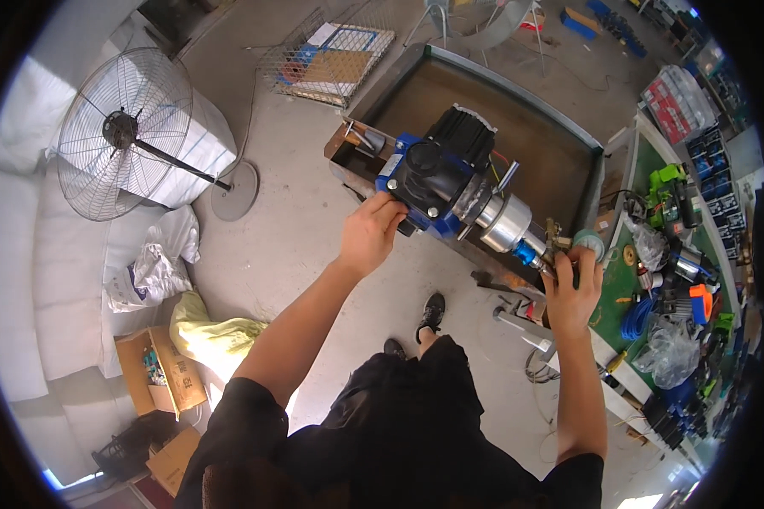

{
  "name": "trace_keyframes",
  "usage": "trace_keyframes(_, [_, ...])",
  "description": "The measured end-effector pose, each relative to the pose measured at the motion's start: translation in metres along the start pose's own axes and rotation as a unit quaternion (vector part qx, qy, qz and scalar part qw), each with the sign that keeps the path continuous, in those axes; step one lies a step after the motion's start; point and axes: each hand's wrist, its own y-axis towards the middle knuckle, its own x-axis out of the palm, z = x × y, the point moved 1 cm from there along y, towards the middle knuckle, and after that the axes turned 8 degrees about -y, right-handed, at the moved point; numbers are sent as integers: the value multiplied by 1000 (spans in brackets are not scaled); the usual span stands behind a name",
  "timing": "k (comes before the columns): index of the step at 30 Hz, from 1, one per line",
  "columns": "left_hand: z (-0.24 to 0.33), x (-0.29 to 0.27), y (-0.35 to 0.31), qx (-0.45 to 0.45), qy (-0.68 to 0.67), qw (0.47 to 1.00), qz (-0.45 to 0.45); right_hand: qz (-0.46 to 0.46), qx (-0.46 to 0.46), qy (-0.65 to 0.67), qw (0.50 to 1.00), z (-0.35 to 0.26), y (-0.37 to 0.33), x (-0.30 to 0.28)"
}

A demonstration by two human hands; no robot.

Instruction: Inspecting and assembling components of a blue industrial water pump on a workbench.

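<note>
A blue-and-black motor pump [437, 174] lies over the near side of a metal tank, its steel cylinder [505, 222] pointing to the lower right. My left hand [372, 229] is closed on the near left edge of its blue housing, the fingertips partly hidden beneath it. At the other end, my right hand [574, 293] has its fingers curled on the metal end fitting, past a blue collar [526, 252]. Right by those fingers are a round, pale green gauge [588, 244] and a small brass valve [555, 233]. The palm side of this hand is hidden.
The rectangular tank [509, 64] holds brownish liquid. On the right, a green-topped bench [607, 318] carries tools, blue tubing [638, 318] and plastic bags. A standing fan [123, 131], a wire basket [331, 59] and an open cardboard box [161, 369] are around the floor.
</note>
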Motion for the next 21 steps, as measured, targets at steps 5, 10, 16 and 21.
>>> trace_keyframes(5, [-3, 7, -6, -2, 55, 998, 15, -1, -21, 23, 1000, 3, 8, -7])
trace_keyframes(10, [-17, -21, -7, -212, -199, 956, 39, 7, -22, 35, 999, 4, 13, -6])
trace_keyframes(16, [-4, -67, 51, -115, -237, 965, -8, -13, -3, 23, 1000, 1, 8, -5])
trace_keyframes(21, [7, -60, 134, 0, -275, 927, -255, -24, 26, -17, 999, -6, 9, -9])
